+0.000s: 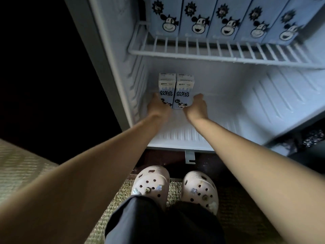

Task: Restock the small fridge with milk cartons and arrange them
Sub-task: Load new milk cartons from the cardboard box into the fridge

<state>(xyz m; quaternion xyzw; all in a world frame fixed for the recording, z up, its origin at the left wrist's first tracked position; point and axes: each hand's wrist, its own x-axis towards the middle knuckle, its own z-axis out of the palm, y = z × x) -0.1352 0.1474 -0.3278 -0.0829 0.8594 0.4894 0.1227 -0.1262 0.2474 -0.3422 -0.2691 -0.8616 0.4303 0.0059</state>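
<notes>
Left arm: stretched straight from the lower left into the fridge (274, 103), forearm bare.
Left hand (158, 107): set against the outer left face of the left carton (167, 88), fingers pointing to the back wall. It covers the carton's lower front corner, and whether the fingers curl round the carton cannot be told.
Left carton: stands upright, long axis vertical, printed front facing out of the fridge. It is on the fridge floor (184, 136), towards the rear left, near the left wall.
Right carton (184, 90): upright too, front facing the same way, its side touching the left carton.
Right hand (197, 107): laid flat on the right carton's outer right face, fingers straight and pointing inward, gripping nothing.
Right arm: reaches in from the lower right, angled towards the pair.
Wire shelf (175, 53): above the hands, it carries a row of five cartons (223, 18), upright, side by side, cow prints facing out.
Below: pale clogs (151, 182) on a woven mat (123, 199).
</notes>
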